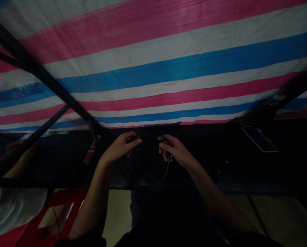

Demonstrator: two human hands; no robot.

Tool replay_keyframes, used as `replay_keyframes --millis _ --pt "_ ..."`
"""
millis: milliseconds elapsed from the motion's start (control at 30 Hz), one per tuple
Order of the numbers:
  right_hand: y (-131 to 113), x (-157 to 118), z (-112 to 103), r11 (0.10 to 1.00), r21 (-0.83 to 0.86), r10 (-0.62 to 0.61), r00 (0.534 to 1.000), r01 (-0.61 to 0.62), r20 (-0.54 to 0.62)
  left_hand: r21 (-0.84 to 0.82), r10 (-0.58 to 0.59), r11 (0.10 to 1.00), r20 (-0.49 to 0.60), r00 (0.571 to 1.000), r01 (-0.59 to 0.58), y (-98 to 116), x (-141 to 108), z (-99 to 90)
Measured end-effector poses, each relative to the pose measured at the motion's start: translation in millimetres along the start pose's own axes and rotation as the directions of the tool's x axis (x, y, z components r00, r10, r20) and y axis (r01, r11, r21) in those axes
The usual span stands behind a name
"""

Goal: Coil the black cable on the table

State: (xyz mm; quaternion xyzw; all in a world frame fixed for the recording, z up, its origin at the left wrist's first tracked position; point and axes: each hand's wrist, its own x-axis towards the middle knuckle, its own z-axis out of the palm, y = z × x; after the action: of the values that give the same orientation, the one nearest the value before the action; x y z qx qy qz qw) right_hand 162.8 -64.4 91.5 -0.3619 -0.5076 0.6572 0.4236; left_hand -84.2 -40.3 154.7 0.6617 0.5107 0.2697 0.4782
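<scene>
A thin black cable (163, 173) is held up by both hands over a dark table (220, 164); it is bent into a round loop that hangs down between the hands, and its bottom is seen near the front edge of the table. The left hand (121, 146) is closed around the top of the loop on its left side, with the fingers curled and the thumb pressed on the cable; the right hand (175, 151) is closed on the top of the loop on its right side, with the fingers bent in. The two hands are near each other but apart. A phone (260, 139) is seen lying flat on the table, well off to the right. A big sheet (168, 68) with pink, white and blue stripes is hung behind the table. A red stool (52, 219) is seen low on the left.
</scene>
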Motion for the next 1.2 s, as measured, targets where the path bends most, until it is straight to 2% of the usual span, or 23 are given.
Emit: replay_keyframes --millis 100,167,367,500,633,700,767,867,933,1033,1200 --pt "-8.4 1.4 1.8 0.995 -0.101 0.033 0.990 -0.019 0.140 0.051 0.030 0.998 0.091 0.995 -0.035 8.8 0.0 6.7" --pt "-9.2 2.5 4.7 0.996 -0.091 0.030 0.986 -0.016 0.161 0.067 0.066 0.995 0.096 0.993 -0.073 13.4 0.5 8.3" --pt "-6.4 6.6 4.2 0.990 0.128 -0.053 0.998 0.058 -0.046 0.057 0.120 0.991 0.065 0.991 -0.124 11.7 3.9 -2.9" --pt "-15.0 7.1 -7.6 0.962 0.206 -0.129 0.963 0.180 -0.238 -0.217 0.057 0.975 0.054 0.997 -0.044 -9.2 6.2 -2.4" --pt "-14.9 4.0 -16.5 0.950 0.186 -0.182 0.928 0.251 -0.324 -0.537 -0.054 0.842 0.027 0.998 0.060 -35.2 5.4 23.2" --pt "-9.3 1.8 -18.0 0.959 0.139 -0.195 0.930 0.247 -0.310 -0.637 -0.091 0.770 -0.034 0.995 0.048 -44.1 5.0 40.3" --pt "-4.1 -0.7 -18.7 0.976 0.065 -0.183 0.944 0.208 -0.273 -0.675 -0.135 0.738 -0.128 0.983 0.013 -48.6 5.2 54.0" --pt "-3.1 -4.1 -19.1 0.991 -0.046 -0.135 0.965 0.128 -0.224 -0.615 -0.171 0.789 -0.214 0.962 0.003 -49.2 6.3 63.0" --pt "-7.0 -5.6 -18.8 0.990 -0.113 -0.112 0.970 0.089 -0.214 -0.538 -0.166 0.842 -0.191 0.968 0.038 -47.8 6.6 62.9" --pt "-14.4 -6.6 -16.5 0.989 -0.142 -0.056 0.982 0.031 -0.179 -0.443 -0.156 0.891 -0.088 0.984 0.101 -44.0 4.8 59.5" --pt "-21.9 -5.9 -12.4 0.994 0.022 0.108 0.994 -0.107 -0.034 -0.484 -0.145 0.866 0.002 0.989 0.127 -33.6 0.3 53.0"
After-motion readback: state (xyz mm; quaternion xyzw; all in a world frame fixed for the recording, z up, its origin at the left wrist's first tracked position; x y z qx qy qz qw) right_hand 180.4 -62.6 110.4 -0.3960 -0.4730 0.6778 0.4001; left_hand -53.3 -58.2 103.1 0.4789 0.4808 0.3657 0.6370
